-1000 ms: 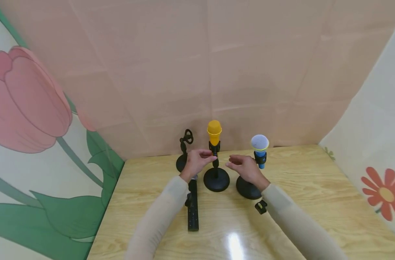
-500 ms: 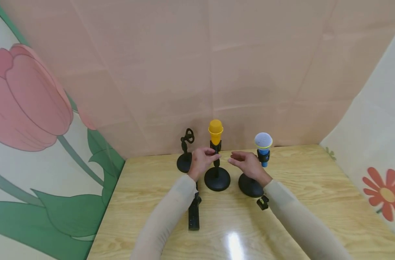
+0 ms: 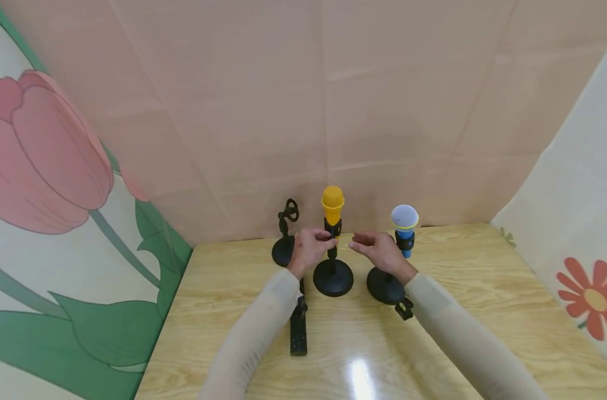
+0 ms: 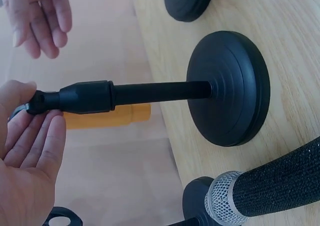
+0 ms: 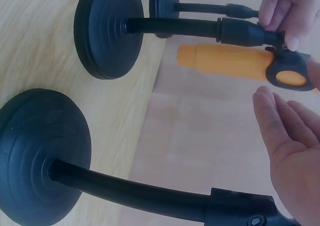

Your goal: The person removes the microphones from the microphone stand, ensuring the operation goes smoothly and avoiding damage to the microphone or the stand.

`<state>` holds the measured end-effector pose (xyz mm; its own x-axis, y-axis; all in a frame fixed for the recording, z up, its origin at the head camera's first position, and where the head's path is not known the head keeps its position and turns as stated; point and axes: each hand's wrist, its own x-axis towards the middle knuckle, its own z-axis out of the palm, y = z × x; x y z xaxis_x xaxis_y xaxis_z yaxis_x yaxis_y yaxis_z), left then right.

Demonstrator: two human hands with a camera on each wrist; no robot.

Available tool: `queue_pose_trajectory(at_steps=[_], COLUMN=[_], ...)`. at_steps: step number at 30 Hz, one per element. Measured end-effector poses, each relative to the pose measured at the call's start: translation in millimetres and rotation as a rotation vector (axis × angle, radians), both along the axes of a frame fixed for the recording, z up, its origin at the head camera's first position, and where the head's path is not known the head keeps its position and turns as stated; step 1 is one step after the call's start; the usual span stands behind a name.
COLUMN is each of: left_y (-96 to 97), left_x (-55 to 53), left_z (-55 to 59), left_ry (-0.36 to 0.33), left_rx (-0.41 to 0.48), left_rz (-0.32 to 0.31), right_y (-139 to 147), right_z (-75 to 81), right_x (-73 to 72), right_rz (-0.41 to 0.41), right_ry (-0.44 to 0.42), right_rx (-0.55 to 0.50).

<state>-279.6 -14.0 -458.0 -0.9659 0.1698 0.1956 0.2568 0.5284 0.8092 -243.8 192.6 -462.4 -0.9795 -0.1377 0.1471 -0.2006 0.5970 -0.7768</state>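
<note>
A yellow microphone [image 3: 332, 201] sits in the clip of the middle black stand [image 3: 333, 278]. My left hand [image 3: 308, 250] pinches that stand's joint just under the clip, thumb on one side and fingers on the other, as the left wrist view shows. My right hand [image 3: 380, 253] is held a little to the right of the joint, fingers relaxed and apart from the stand; the right wrist view shows it near the clip [image 5: 290, 71]. Right of it, a blue microphone [image 3: 405, 218] with a pale head is mounted on another stand [image 3: 385, 286], partly hidden by that hand.
A black microphone [image 3: 298, 336] with a silver mesh head [image 4: 223, 198] lies on the wooden table [image 3: 233, 333], partly under my left forearm. Behind my left hand stands a third stand [image 3: 283, 251] with a bare ring holder. A pink backdrop [image 3: 263, 139] rises at the table's back edge.
Both hands have shifted slightly right. The yellow microphone has moved a little to the right, and the blue microphone with its stand also sits slightly further right. The left hand stays at the middle stand's joint.
</note>
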Motion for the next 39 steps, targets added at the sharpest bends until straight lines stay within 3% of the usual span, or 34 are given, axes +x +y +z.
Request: queue_pose_trajectory(at_steps=[7, 17, 23, 31, 39], left_y=[-2.6, -6.5, -11.9, -17.3, -19.3], left_x=[2.0, -1.7, -5.9, -9.4, -9.5], left_z=[3.2, 4.9, 8.3, 11.2, 10.4], left_ry=[-0.047, -0.011, -0.060, -0.099, -0.119], left_rx=[0.007, -0.027, -0.049, -0.089, -0.112], left_rz=[-0.047, -0.183, -0.272, -0.306, -0.326], right_y=[1.1, 1.3, -0.2, -3.4, -7.2], right_z=[2.9, 12.4, 18.1, 24.6, 27.1], right_x=[0.9, -0.7, -3.5, -7.7, -11.3], right_rz=[0.013, 0.016, 0.011, 0.036, 0.053], right_ry=[0.002, -0.007, 0.039, 0.061, 0.025], right_rx=[-0.018, -0.053, -0.085, -0.122, -0.172])
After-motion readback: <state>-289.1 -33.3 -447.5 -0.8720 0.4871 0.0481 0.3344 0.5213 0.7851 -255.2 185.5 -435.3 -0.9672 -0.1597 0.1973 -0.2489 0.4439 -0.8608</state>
